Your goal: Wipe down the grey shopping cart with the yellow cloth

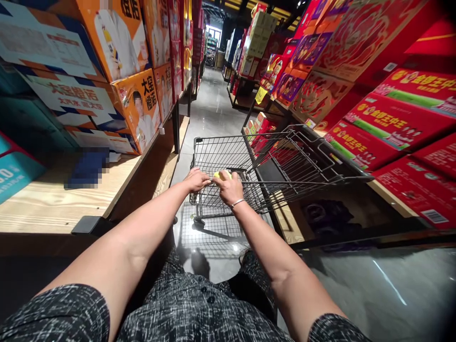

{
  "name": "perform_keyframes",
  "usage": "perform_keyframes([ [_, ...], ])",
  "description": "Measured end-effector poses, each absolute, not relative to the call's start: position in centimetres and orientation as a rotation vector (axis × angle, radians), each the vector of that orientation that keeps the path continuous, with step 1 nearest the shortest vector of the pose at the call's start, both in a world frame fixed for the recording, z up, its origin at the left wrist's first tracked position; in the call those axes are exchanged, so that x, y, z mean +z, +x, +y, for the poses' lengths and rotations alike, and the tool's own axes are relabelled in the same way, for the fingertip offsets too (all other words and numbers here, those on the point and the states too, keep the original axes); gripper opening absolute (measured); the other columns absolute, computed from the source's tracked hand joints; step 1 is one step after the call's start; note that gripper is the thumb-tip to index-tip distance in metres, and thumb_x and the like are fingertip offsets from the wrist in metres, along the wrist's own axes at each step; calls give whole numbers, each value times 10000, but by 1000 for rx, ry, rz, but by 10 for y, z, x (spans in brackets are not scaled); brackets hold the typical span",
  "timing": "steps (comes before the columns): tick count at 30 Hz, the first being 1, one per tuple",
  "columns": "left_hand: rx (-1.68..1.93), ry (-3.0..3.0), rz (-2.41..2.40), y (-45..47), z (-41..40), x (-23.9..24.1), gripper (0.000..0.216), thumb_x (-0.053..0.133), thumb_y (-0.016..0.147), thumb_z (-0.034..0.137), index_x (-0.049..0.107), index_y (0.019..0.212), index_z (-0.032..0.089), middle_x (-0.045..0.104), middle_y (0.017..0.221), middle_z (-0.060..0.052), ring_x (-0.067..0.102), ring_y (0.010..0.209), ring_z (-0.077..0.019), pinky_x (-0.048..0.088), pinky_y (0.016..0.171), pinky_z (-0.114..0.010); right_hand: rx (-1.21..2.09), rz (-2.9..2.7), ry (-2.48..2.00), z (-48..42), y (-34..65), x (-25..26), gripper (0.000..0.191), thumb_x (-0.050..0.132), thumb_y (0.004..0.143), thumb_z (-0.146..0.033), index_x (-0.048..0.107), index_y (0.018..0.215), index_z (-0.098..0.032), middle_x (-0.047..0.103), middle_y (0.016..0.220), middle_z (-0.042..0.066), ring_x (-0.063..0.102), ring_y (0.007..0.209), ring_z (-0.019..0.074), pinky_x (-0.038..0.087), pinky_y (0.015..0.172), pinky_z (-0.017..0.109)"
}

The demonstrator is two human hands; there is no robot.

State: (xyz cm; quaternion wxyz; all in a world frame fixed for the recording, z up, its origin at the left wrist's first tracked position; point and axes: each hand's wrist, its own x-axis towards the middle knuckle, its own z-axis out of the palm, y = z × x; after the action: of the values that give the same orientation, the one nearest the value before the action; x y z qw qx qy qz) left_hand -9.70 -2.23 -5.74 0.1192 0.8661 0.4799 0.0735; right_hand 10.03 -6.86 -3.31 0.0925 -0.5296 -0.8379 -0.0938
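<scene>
A black wire shopping cart (285, 183) stands sideways in front of me, its basket showing only bare wires apart from my hands. My left hand (198, 181) is closed over the near rim at the cart's left corner. Just to its right, my right hand (231, 189) bends its fingers around a small yellow item (221, 175) at the same rim. What kind of item this is cannot be made out, as the fingers cover part of it. The fingertips of both hands almost meet. A bracelet (238, 203) circles my right wrist.
Orange drink cartons (138, 107) are stacked on a wooden shelf (107, 190) at the left. Red gift boxes (402, 116) fill the right shelf, close behind the cart. A grey-floored aisle (213, 95) runs ahead. A dark shelf bracket (90, 224) juts out at the lower left.
</scene>
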Motion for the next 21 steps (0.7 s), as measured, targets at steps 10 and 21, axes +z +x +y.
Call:
perform_keyframes([
  [10, 157, 2513, 1401, -131, 9, -60, 387, 382, 978, 450, 711, 1056, 262, 718, 1149, -27, 581, 1136, -217, 160, 1215, -458, -450, -1931, -2043, -43, 325, -26, 449, 540, 819, -169, 754, 1185, -319, 603, 1346, 44, 392, 1000, 280, 364, 712, 360],
  [21, 120, 2481, 1461, -75, -18, -44, 574, 460, 887, 215, 507, 1458, 180, 583, 1429, -141, 472, 1303, -324, 323, 1112, -486, -346, -1961, -1811, -47, 179, -71, 604, 512, 794, -134, 645, 1356, -311, 503, 1441, 90, 345, 1078, 329, 395, 853, 455],
])
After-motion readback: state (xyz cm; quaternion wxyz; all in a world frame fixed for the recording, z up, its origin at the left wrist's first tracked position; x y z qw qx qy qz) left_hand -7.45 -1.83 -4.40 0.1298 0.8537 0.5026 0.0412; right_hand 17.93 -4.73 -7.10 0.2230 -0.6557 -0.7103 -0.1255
